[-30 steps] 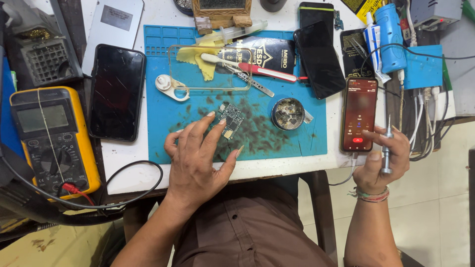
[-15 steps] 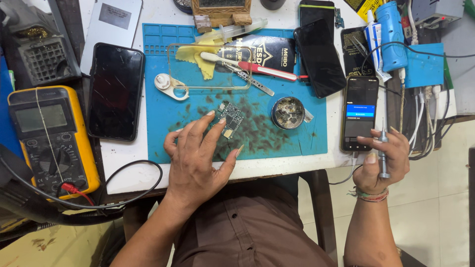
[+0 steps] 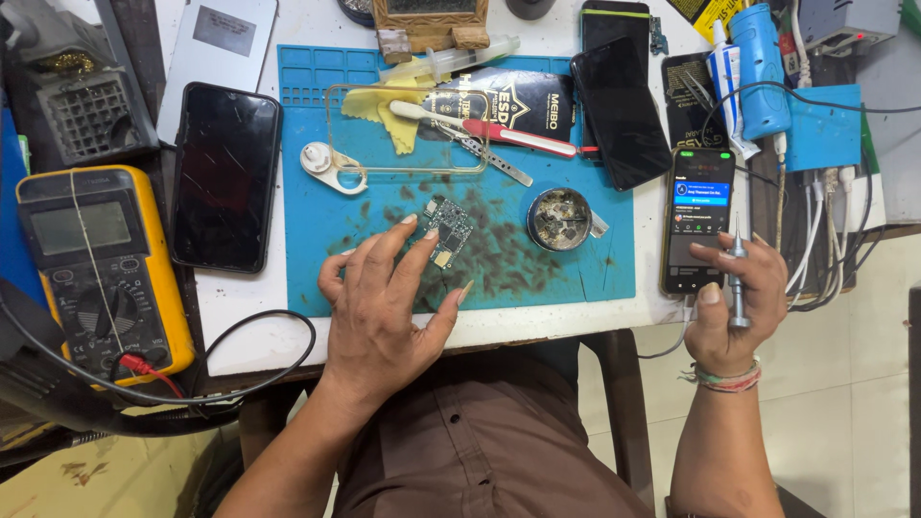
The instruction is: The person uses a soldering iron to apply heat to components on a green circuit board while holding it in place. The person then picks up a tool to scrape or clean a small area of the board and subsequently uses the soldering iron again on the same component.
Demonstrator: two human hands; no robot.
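I take the blue rubbery mat (image 3: 326,221) as my landmark; its surface is matte, speckled with dark flecks. Near its middle lies a small rectangular circuit board (image 3: 447,230), dark green with tiny metal parts. My left hand (image 3: 389,302) lies palm down on the mat's lower half, fingers spread flat, grip pinching nothing, fingertips touching the board's lower edge. Right of the board sits a round metal tin (image 3: 561,219) of small parts. Off the mat's right edge, a lit phone (image 3: 698,219) lies flat on the desk (image 3: 240,331). My right hand (image 3: 737,307) hovers at the phone's lower end, fingers curled around a slim metal screwdriver (image 3: 737,283) held upright, thumb by the screen. Left of the mat lie a glossy black phone (image 3: 225,177) and a yellow meter (image 3: 91,273).
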